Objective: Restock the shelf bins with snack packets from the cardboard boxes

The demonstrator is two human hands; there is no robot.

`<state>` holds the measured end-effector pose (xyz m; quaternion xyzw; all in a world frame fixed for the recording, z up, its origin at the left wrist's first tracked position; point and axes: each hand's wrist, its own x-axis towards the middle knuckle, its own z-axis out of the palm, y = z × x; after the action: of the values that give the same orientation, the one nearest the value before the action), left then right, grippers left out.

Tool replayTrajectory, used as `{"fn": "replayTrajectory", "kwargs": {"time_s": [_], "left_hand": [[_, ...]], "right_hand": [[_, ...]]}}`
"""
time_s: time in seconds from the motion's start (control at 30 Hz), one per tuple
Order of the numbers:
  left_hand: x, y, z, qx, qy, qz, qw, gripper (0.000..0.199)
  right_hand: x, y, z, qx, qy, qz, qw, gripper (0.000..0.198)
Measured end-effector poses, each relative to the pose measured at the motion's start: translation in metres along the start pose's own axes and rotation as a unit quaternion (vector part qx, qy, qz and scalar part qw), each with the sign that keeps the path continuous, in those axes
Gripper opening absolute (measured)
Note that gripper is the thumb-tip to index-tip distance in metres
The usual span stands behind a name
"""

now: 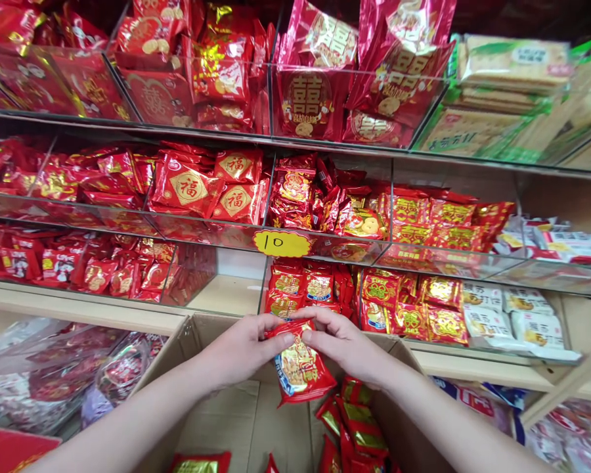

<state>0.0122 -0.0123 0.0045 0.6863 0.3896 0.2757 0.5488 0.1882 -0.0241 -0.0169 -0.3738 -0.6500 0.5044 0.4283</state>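
Observation:
Between both hands is a red snack packet [303, 368] with gold lettering and a blue patch, held by its upper part above an open cardboard box. My left hand [243, 348] pinches its upper left side with thumb and fingers. On the other side, my right hand [342, 341] grips its upper right, the thumb lying on the printed front. The fingertips behind the packet are hidden. Loose red and gold packets [362, 424] lie inside the cardboard box [246, 414], mostly to the right. Another gold-fronted packet [201, 463] lies at the lower left of the box.
Shelves with clear-walled bins of red packets [187, 187] rise ahead. A yellow tag [282, 244] marked 10 hangs at a shelf edge. White packets [509, 318] are at right, green-edged cracker packs [512, 62] upper right. Plastic bags [54, 368] sit left of the box.

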Motion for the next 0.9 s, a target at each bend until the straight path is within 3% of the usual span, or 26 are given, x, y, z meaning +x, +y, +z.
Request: {"fn": "replayTrajectory", "kwargs": {"time_s": [0.2, 0.27, 0.37, 0.5, 0.63, 0.73, 0.9], "left_hand": [[0.005, -0.001, 0.001, -0.097, 0.106, -0.004, 0.990, 0.026], [0.005, 0.000, 0.001, -0.129, 0.115, -0.002, 0.985, 0.028], [0.007, 0.000, -0.002, -0.141, 0.128, 0.008, 0.982, 0.029], [0.012, -0.009, -0.007, -0.045, 0.155, 0.022, 0.987, 0.029], [0.019, -0.019, -0.008, 0.092, 0.102, 0.023, 0.990, 0.013], [0.018, -0.020, -0.007, 0.124, 0.102, 0.048, 0.986, 0.007], [0.010, -0.019, -0.004, 0.267, 0.092, 0.121, 0.952, 0.010]], "right_hand": [[-0.006, 0.000, 0.011, 0.092, -0.032, 0.125, 0.987, 0.062], [-0.007, -0.003, 0.011, 0.093, -0.002, 0.141, 0.986, 0.059], [-0.004, -0.008, 0.000, 0.077, 0.070, 0.114, 0.988, 0.049], [0.009, -0.004, -0.027, 0.047, 0.170, 0.071, 0.982, 0.039], [0.030, 0.013, -0.050, -0.093, 0.214, 0.032, 0.972, 0.033], [0.047, 0.024, -0.054, -0.208, 0.201, 0.004, 0.957, 0.033], [0.068, 0.026, -0.044, -0.297, 0.104, -0.002, 0.949, 0.036]]}}
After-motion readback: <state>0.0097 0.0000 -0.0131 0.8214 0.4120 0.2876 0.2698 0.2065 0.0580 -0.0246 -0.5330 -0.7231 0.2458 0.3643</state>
